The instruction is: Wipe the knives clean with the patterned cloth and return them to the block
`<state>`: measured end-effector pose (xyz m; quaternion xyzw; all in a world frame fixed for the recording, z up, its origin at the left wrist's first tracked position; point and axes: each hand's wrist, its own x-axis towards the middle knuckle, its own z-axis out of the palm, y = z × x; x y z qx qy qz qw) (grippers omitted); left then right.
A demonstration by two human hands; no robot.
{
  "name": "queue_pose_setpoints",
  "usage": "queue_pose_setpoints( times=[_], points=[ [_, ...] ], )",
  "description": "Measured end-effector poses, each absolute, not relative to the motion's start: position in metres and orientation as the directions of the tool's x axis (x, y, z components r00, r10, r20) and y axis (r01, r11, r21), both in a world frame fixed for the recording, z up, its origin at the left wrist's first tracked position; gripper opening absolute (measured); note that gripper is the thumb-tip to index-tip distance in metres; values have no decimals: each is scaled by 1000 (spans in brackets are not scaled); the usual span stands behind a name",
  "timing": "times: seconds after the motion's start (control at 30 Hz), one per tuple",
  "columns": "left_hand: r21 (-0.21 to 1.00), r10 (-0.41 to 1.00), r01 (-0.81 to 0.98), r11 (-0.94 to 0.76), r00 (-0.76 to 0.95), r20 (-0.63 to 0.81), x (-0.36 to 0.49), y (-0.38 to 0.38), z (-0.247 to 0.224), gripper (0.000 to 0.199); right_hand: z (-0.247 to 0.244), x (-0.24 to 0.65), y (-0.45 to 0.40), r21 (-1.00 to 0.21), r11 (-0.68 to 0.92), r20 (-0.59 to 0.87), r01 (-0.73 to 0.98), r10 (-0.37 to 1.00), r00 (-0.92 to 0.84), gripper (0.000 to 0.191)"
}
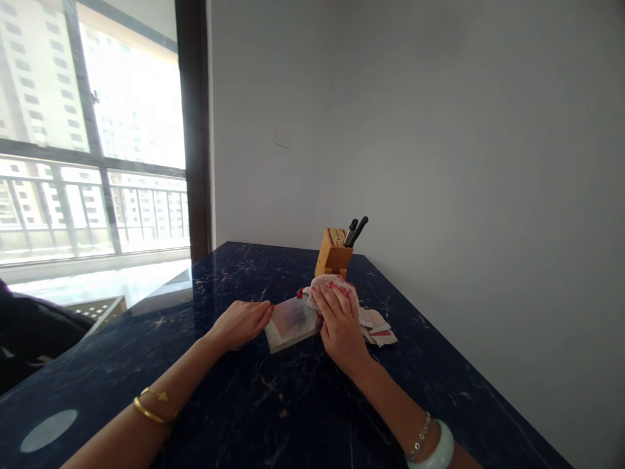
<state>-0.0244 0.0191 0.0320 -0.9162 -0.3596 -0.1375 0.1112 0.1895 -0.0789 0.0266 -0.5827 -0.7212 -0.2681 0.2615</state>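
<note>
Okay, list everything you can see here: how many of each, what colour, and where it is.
countertop: one, dark blue with pale veins, across the lower view
knife block: one, light wood, at the counter's far end
knife handles: two, black, in the knife block
cloth: one, white with red marks, on the counter and over the flat block's edge
flat block: one, pale grey, on the counter between the hands
wall plate: one, white, on the wall
window: one, dark-framed, at left, with railing and tower blocks beyond
gold bangle: one, on the left forearm
white bangle: one, on the right wrist
left hand: one, fingertips at the flat block
right hand: one, on the cloth
</note>
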Motion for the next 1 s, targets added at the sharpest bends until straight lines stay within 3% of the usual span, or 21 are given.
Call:
queue_pose_setpoints(
  times=[0.4, 1.0],
  points=[
    [-189, 585, 682, -707, 713, 387, -24, 24, 26, 38, 24, 191, -76, 80, 187, 701, 979, 687, -189, 62],
    [-205, 583, 690, -694, 706, 403, -24, 23, 24, 36, 23, 191, -76, 115, 143, 688, 983, 702, -183, 62]
  ],
)
